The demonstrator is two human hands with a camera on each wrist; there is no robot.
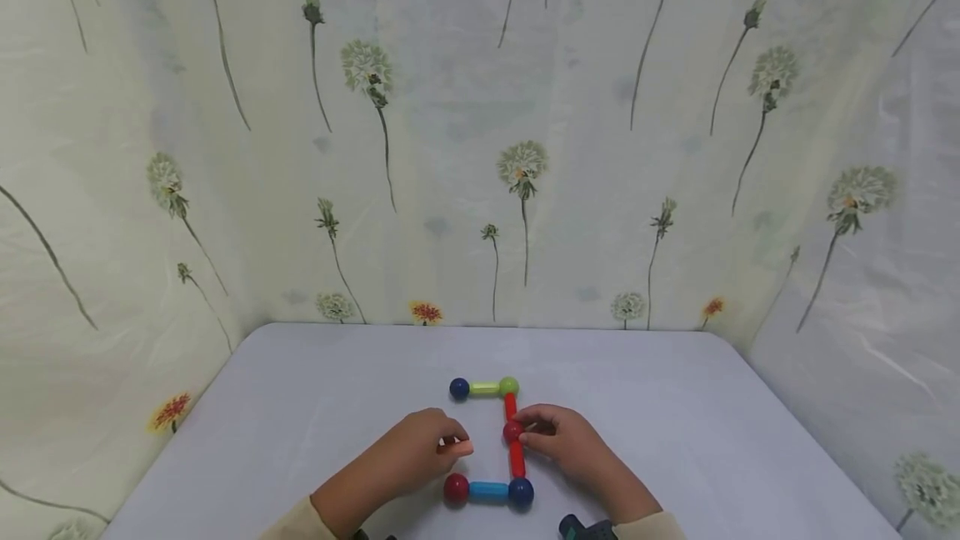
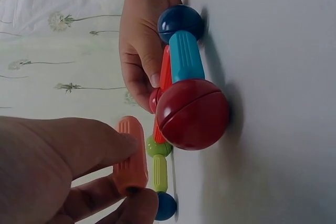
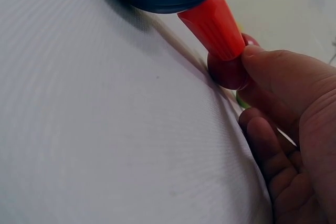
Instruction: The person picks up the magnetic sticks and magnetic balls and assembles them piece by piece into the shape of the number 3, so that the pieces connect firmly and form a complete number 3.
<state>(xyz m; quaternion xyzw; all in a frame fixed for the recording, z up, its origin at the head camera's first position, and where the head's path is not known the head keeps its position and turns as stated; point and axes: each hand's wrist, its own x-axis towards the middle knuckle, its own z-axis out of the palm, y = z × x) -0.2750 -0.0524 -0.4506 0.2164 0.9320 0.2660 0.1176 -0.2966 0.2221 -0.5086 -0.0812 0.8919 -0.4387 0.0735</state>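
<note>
My left hand (image 1: 423, 450) pinches a ridged orange rod (image 2: 132, 153) between thumb and fingers, left of the middle ball. On the table lies a joined chain of balls and rods. My right hand (image 1: 566, 440) holds the middle red ball (image 1: 513, 431) between thumb and fingers. From that ball one red rod (image 1: 511, 406) runs to a lime ball (image 1: 509, 387), and another red rod (image 1: 517, 459) runs to a navy ball (image 1: 521, 492). A blue rod (image 1: 489, 491) joins the navy ball to a larger red ball (image 1: 456, 489).
At the far end, a lime rod (image 1: 484, 388) links the lime ball to a second navy ball (image 1: 459, 389). Everything lies on a white table (image 1: 337, 390). A flower-printed curtain (image 1: 450, 148) hangs behind it and along both sides.
</note>
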